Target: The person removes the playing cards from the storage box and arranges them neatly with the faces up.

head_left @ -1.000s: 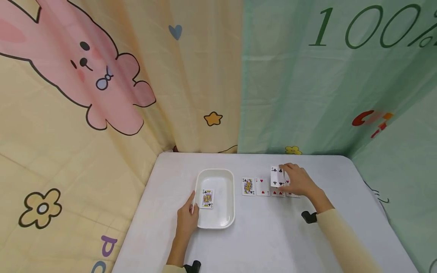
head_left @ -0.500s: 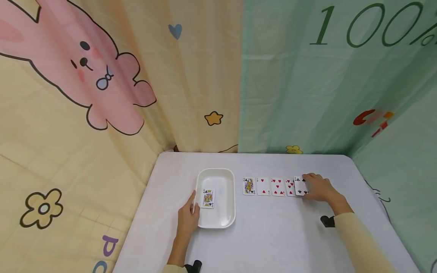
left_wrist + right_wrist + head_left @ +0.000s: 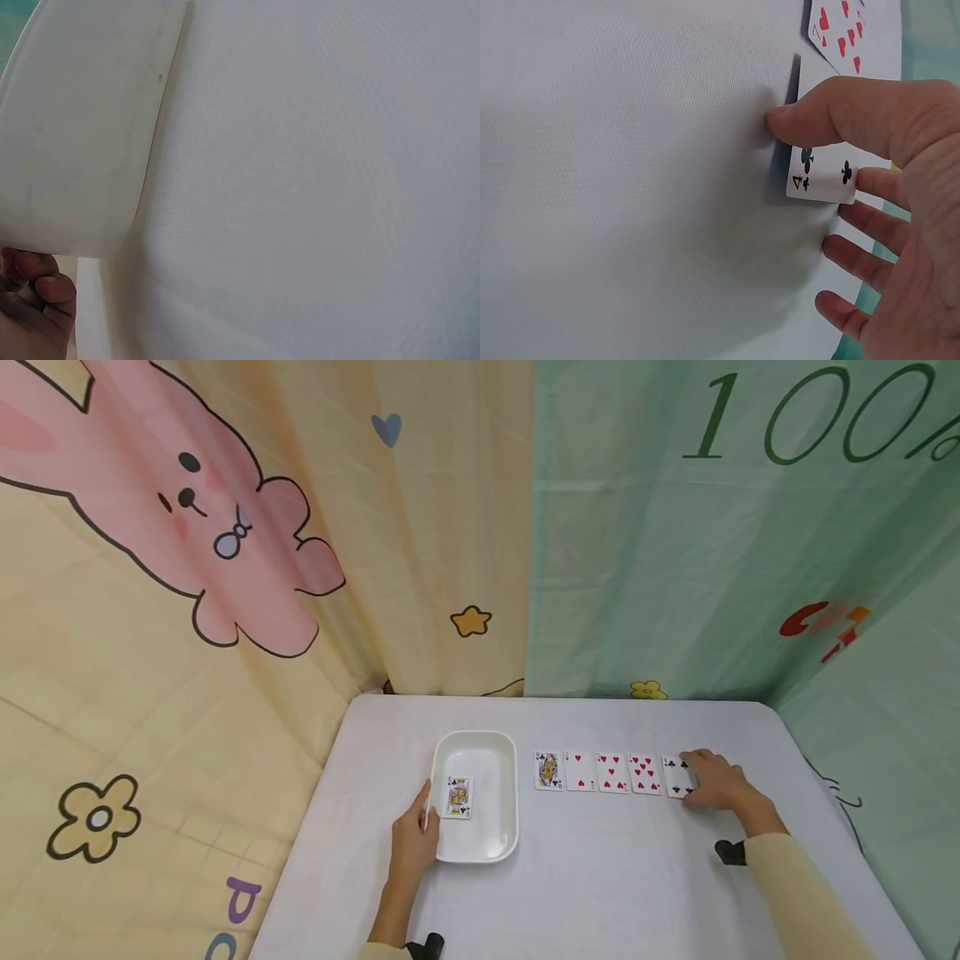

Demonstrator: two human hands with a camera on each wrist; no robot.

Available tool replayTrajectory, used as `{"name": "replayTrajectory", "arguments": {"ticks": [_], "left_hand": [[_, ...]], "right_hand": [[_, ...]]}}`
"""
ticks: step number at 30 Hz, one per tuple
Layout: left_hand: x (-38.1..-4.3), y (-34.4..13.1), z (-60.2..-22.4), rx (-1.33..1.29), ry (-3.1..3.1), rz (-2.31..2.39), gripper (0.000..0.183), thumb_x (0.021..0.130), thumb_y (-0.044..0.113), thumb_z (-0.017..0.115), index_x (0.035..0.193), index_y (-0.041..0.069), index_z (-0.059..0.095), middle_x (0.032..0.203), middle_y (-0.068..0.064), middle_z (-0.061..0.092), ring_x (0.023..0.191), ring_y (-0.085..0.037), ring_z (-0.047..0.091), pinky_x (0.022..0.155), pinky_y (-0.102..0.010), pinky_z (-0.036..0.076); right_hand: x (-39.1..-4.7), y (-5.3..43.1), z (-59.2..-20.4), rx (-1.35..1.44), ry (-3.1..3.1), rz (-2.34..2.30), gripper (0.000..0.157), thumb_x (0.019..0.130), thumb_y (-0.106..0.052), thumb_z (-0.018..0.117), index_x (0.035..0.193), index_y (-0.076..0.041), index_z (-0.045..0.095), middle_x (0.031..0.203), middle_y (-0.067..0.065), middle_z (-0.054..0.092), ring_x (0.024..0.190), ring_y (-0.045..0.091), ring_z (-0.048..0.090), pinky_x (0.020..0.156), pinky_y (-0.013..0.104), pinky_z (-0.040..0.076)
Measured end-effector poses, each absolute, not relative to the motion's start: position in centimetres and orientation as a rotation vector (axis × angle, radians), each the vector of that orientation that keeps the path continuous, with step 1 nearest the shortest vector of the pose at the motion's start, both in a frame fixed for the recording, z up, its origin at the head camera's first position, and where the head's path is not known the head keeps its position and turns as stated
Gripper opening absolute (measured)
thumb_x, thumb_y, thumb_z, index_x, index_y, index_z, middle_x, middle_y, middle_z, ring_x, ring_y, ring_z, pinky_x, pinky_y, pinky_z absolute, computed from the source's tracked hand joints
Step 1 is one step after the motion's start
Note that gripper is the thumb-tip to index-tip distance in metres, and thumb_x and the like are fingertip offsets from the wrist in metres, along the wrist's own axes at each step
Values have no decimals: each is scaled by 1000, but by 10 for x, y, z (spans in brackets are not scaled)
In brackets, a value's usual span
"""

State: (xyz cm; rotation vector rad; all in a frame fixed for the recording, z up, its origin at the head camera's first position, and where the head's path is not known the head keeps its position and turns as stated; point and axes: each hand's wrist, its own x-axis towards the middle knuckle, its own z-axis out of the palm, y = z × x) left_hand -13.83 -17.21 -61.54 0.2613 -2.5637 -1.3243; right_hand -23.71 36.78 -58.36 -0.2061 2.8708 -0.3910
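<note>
In the head view my left hand [image 3: 414, 837] grips the left rim of a white tray [image 3: 491, 843], thumb inside and fingers outside. A king of clubs [image 3: 457, 798] lies face up in the tray. At the right end of a row of face-up playing cards, my right hand [image 3: 723, 783] holds the four of clubs [image 3: 677, 776]. In the right wrist view, thumb and index finger pinch this four of clubs [image 3: 821, 184] at its long-side edges, the other fingers spread apart. The left wrist view shows the tray's outer wall [image 3: 82, 135] above my curled fingertips [image 3: 56, 289].
Left of the four of clubs lie a seven of hearts [image 3: 645, 774], two more hearts cards [image 3: 612, 773] and a queen [image 3: 548, 771], side by side. They rest on a white-covered table [image 3: 570, 893]. Patterned curtains [image 3: 465, 527] hang behind the table and at both sides.
My right hand has carried the four of clubs rightward from above the hearts cards, down to the row's right end, uncovering the seven of hearts. The left hand stays on the tray.
</note>
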Motion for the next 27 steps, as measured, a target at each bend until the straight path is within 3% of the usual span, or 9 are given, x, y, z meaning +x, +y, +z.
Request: {"name": "replayTrajectory", "arguments": {"ticks": [27], "left_hand": [[-138,-172,-617,237,-2559,-1299,55,97,5,64,150,14,55,64,4,40,54,-7,36,51,-24,35]], "right_hand": [[-240,368,-596,-203,2882,-432,88,73,-26,81,147,5,44,145,38,39,126,59,40,97,81,33]]}}
